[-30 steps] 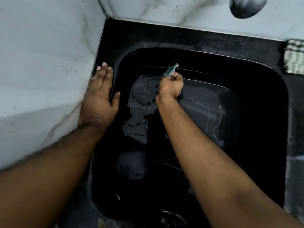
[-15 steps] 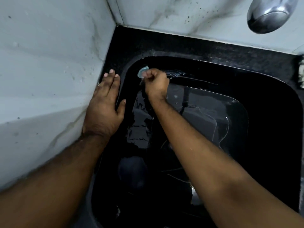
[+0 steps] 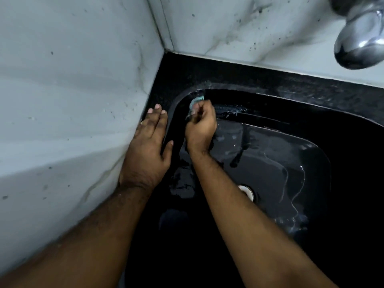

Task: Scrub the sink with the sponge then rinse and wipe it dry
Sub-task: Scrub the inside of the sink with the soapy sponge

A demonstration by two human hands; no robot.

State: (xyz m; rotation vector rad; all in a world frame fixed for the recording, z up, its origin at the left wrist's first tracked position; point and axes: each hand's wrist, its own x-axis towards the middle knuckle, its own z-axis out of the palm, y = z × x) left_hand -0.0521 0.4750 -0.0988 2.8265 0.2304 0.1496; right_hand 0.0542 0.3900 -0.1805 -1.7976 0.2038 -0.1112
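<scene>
Right hand (image 3: 200, 125): grip closed around thin teal sponge (image 3: 196, 100), pressed to glossy black rounded sink (image 3: 311, 129) wall. Left hand (image 3: 148, 146): grip open, flat on rim.

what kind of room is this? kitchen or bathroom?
Likely a kitchen, though not certain: a deep black sink set in a dark counter, a chrome tap above, marble-look wall tiles in the corner.

Both forearms enter from the lower edge bare — no sleeve, cuff, watch or band shows anywhere along them. Fine dark hair lies over each forearm, thicker toward the wrists. The left hand (image 3: 148, 149) wears no ring or glove, its nails short and pale. The right hand (image 3: 200, 126) is likewise bare — knuckles and wrist uncovered.
</scene>
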